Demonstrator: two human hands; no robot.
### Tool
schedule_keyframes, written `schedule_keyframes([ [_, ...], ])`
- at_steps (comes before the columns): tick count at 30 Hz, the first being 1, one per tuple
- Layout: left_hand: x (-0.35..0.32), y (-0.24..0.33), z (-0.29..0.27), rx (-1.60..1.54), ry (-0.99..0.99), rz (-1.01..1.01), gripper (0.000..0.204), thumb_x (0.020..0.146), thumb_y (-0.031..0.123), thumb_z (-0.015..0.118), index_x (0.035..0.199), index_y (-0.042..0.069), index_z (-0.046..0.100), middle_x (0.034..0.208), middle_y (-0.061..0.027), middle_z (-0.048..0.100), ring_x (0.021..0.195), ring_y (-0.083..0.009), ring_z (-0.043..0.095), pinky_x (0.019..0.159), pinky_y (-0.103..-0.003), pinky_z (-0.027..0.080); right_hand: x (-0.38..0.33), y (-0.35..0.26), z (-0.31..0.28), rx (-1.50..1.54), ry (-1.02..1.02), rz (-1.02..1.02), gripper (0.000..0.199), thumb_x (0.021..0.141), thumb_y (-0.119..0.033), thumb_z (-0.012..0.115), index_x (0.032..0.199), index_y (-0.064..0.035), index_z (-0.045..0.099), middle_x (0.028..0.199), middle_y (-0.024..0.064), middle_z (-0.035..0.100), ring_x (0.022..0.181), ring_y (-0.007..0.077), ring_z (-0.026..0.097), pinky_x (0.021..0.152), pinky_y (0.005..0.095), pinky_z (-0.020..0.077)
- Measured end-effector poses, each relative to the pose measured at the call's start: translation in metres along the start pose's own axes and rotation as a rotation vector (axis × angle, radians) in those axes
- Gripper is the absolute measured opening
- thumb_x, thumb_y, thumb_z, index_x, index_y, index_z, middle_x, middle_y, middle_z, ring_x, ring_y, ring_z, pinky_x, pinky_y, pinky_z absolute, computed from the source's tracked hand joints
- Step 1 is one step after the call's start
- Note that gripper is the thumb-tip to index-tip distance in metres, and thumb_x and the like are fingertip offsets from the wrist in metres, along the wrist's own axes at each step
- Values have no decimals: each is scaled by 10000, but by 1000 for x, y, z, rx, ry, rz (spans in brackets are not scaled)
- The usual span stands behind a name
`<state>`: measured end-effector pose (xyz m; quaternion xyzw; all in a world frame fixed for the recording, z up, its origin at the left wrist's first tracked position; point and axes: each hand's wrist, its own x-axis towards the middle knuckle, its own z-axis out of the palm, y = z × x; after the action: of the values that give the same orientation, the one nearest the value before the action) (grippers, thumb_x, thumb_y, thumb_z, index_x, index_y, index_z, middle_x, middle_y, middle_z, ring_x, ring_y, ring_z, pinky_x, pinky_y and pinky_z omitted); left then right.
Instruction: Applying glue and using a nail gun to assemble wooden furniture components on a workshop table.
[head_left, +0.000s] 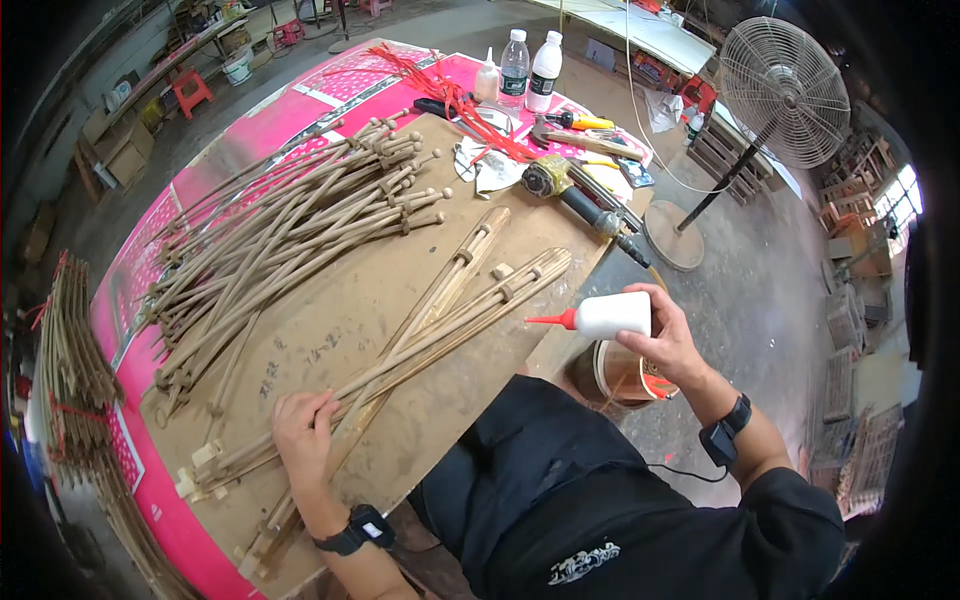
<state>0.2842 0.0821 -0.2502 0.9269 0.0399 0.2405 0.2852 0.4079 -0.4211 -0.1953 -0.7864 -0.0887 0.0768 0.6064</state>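
In the head view, the fingers of the right hand [668, 335] are wrapped around a white squeeze bottle [605, 316], thumb below and fingers over the top. The bottle lies almost level in the air beyond the board's right edge, its red nozzle [550, 319] aimed left toward the work; that sideways hold probably keeps the tip ready while limiting drips.

The fingers of the left hand [305, 430] are curled in, thumb and forefinger close together at the slender wooden rods [450, 325]; whether they pinch a rod or merely rest there, I cannot tell. The hand is perhaps there to steady them. These rods lie on the brown board [320, 325], over two long wooden strips that cross each other, with pale wooden blocks [206, 455] near their lower-left ends.

A large pile of knobbed rods [290, 215] occupies the board's far left, likely to leave the middle free for handling. A power tool [585, 205] lies at the far right edge, seemingly parked out of the way.
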Motion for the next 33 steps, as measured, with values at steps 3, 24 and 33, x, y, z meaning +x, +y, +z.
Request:
schedule_keyframes([
  [3,0,-2,1,-5,3,-13,141,816,19,809,956,11,800,933,-129,735,932,-318,663,871,-415,514,2,-12,2,171,24,40,625,923,-131,854,1442,-28,521,1299,64,641,1211,171,630,1064,356,506],
  [24,0,-4,3,28,25,2,129,847,62,812,968,18,796,928,-124,736,920,-323,664,852,-414,518,22,-19,34,-201,198,-185,587,861,-136,872,1366,-44,587,1193,68,659,1105,165,650,955,330,533],
  [33,1,-2,4,12,48,8,139,841,50,820,972,16,793,917,-126,724,912,-319,662,843,-416,515,34,-16,39,-265,201,-173,564,866,-186,873,1333,-37,595,1172,93,678,1084,190,669,942,345,544],
])
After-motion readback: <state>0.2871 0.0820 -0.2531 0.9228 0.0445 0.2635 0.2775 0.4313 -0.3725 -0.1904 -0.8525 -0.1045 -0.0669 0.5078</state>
